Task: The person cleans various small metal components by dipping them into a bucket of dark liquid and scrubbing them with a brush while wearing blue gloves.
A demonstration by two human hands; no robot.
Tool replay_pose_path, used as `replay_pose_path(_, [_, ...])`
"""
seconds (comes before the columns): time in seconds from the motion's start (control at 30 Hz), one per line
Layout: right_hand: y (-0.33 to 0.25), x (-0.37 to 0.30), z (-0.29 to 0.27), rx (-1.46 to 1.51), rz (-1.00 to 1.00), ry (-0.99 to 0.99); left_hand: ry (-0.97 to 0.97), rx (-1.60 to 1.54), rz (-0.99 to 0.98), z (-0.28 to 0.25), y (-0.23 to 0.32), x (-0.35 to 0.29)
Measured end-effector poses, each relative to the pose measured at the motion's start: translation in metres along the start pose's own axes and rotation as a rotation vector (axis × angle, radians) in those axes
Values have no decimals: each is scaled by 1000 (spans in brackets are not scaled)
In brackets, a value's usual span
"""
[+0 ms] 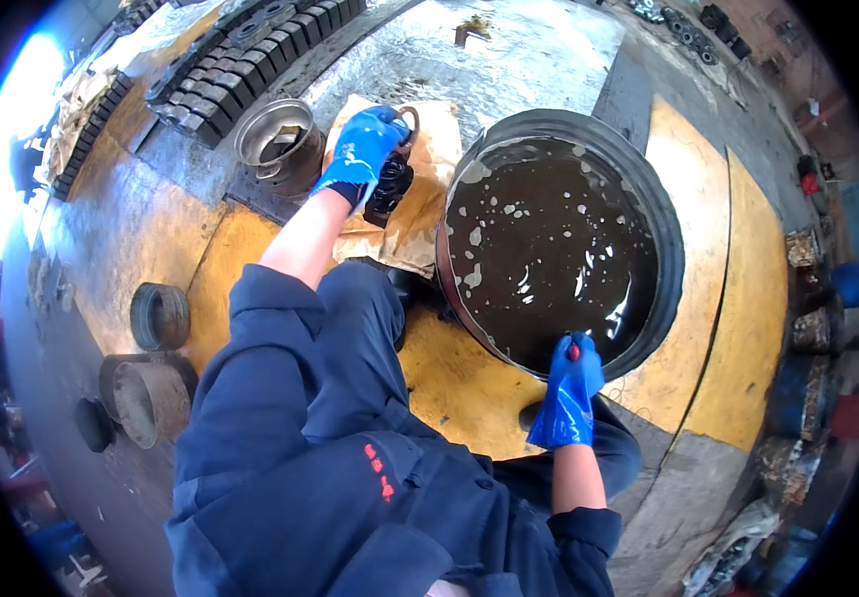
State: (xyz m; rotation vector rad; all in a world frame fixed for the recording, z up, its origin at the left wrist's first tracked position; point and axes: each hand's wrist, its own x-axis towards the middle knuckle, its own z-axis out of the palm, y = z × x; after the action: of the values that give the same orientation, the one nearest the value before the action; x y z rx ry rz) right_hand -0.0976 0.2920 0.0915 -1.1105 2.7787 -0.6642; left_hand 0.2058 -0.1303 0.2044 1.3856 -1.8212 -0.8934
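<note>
My left hand point(362, 149), in a blue rubber glove, is closed at a brown, curved, ring-like part point(410, 125) over a sheet of brown paper point(439, 149). Black, oily metal parts point(389, 189) lie on the paper just beneath that hand. At the near rim of a big round black tub point(670, 261), my right hand point(571, 383), also gloved in blue, is closed around a red-handled tool point(574, 352). Only the red end of the handle shows; its working end is hidden. Dark liquid point(549, 239) with pale patches of foam fills much of the tub.
A metal pot point(278, 149) with something inside stands left of the paper. Behind it are rows of dark metal blocks point(250, 75). Round cans point(159, 316) and a rusty cylinder point(151, 400) sit at the left. Yellowish boards point(738, 308) cover the floor beside the tub.
</note>
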Motion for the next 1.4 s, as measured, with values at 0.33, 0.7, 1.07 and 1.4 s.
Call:
replay_pose_path(0.33, [15, 6, -7, 18, -31, 18, -25, -17, -171, 36, -30, 35])
replay_pose_path(0.7, [9, 2, 0, -83, 19, 56, -418, -458, -10, 64, 91, -50])
replay_pose_path(1.07, [-2, 65, -31, 172, -97, -91, -504, 274, 303, 202, 72, -120])
replay_pose_path(1.4, [-12, 122, -52, 896, -74, -51, -820, 407, 125, 230, 41, -89])
